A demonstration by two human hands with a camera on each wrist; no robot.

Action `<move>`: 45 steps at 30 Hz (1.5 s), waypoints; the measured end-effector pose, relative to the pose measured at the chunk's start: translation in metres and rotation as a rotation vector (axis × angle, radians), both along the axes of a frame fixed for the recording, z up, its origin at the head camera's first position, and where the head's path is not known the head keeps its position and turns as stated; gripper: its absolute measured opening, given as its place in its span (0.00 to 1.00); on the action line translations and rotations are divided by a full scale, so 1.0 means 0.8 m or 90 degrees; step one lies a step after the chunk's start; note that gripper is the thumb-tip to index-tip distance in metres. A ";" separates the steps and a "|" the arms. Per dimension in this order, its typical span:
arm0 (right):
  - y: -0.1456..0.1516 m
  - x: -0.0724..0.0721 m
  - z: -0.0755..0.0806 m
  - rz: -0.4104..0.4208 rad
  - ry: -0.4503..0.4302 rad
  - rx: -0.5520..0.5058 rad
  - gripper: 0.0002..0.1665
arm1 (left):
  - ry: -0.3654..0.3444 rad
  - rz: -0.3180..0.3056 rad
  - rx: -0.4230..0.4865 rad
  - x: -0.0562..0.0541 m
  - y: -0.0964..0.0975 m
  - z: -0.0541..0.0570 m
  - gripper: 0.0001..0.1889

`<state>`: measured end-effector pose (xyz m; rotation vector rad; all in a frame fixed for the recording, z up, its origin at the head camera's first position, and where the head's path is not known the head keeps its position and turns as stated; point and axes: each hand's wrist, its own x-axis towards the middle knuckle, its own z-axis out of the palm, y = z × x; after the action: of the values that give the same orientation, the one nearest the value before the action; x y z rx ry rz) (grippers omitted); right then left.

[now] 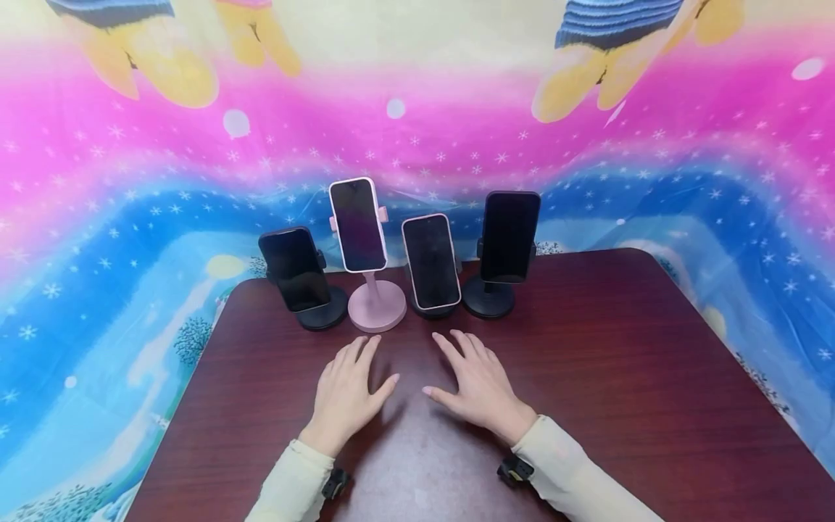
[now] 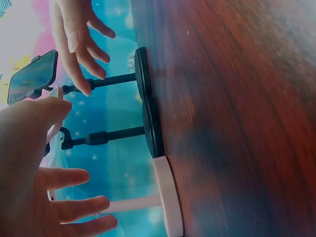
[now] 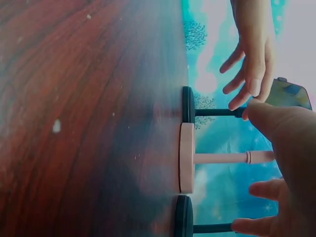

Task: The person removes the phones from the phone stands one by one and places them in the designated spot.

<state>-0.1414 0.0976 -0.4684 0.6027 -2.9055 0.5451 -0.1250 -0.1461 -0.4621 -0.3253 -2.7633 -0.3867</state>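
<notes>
Both hands hover over the table with fingers spread and hold nothing. My left hand [image 1: 346, 395] is nearest the pink phone stand [image 1: 377, 308], whose clamp holds a phone in a white case [image 1: 358, 225]. My right hand [image 1: 479, 388] is nearest a black stand bearing a phone with a pale pink edge [image 1: 432, 261]. At the far left a black phone [image 1: 295, 268] leans in a black stand [image 1: 326, 312]. Another black phone [image 1: 510, 235] stands upright on a black stand [image 1: 489, 301] at the right. In the left wrist view, round stand bases [image 2: 168, 197] sit on the tabletop.
The dark red-brown wooden table [image 1: 620, 362] has rounded back corners. Behind and beside it hangs a colourful cloth [image 1: 417, 130] with snowflakes and cartoon figures' feet. A black wrist device [image 1: 335, 482] sits at the left cuff, another [image 1: 517, 471] at the right.
</notes>
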 end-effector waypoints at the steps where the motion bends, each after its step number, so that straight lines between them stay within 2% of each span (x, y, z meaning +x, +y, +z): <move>1: -0.002 0.000 0.001 0.000 0.005 -0.003 0.54 | 0.002 0.003 0.001 0.000 -0.001 0.000 0.38; 9: -0.015 -0.003 0.007 0.005 0.014 -0.015 0.51 | 0.030 0.021 0.021 0.000 -0.011 0.001 0.35; 19: -0.030 -0.009 0.006 0.020 0.016 -0.026 0.47 | 0.064 0.023 0.032 -0.002 -0.019 0.003 0.30; 29: -0.056 -0.014 0.012 0.041 0.013 -0.039 0.42 | 0.112 0.036 0.044 -0.002 -0.040 0.005 0.26; 40: -0.078 -0.022 0.021 0.059 -0.001 -0.091 0.36 | 0.103 0.072 0.066 -0.004 -0.059 0.014 0.25; 45: -0.085 -0.027 0.024 0.056 -0.008 -0.106 0.35 | 0.112 0.090 0.082 -0.002 -0.068 0.019 0.23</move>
<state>-0.1626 0.0293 -0.4496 0.7066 -2.8186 0.7952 -0.1264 -0.2002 -0.4472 -0.1248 -2.5564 -0.4726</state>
